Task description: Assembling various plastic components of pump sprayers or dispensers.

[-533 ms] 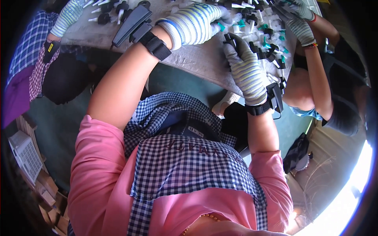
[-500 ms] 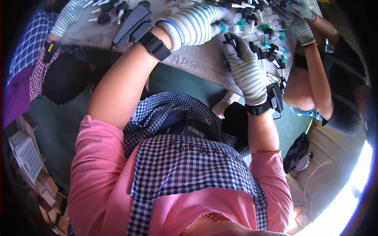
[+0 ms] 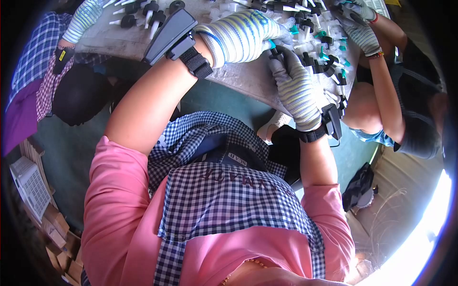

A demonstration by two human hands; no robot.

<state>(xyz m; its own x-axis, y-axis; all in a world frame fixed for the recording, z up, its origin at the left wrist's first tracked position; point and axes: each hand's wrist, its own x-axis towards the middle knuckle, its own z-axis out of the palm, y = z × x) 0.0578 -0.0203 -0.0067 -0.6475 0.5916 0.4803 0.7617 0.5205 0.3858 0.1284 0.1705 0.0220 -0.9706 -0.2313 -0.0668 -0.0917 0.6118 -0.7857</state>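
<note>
My left hand (image 3: 245,35), in a striped knit glove, is closed at the fingertips on a small teal plastic piece (image 3: 272,44). Just below it, my right hand (image 3: 296,88), gloved alike, grips a small black plastic part (image 3: 275,53) between thumb and fingers. The teal piece sits right at the top end of the black part; whether they are joined I cannot tell. Beyond both hands, a heap of black, white, clear and teal plastic pump parts (image 3: 310,61) covers the table's right side.
The grey table (image 3: 238,78) ends just in front of my forearms. Several black parts with white stems (image 3: 129,21) lie at its far left. A co-worker's gloved hand (image 3: 83,21) rests at the left; another person's gloved hands (image 3: 362,38) work at the right.
My left hand has shifted slightly right, and the teal piece has come down onto the top of the black part. My right hand has stayed nearly in place.
</note>
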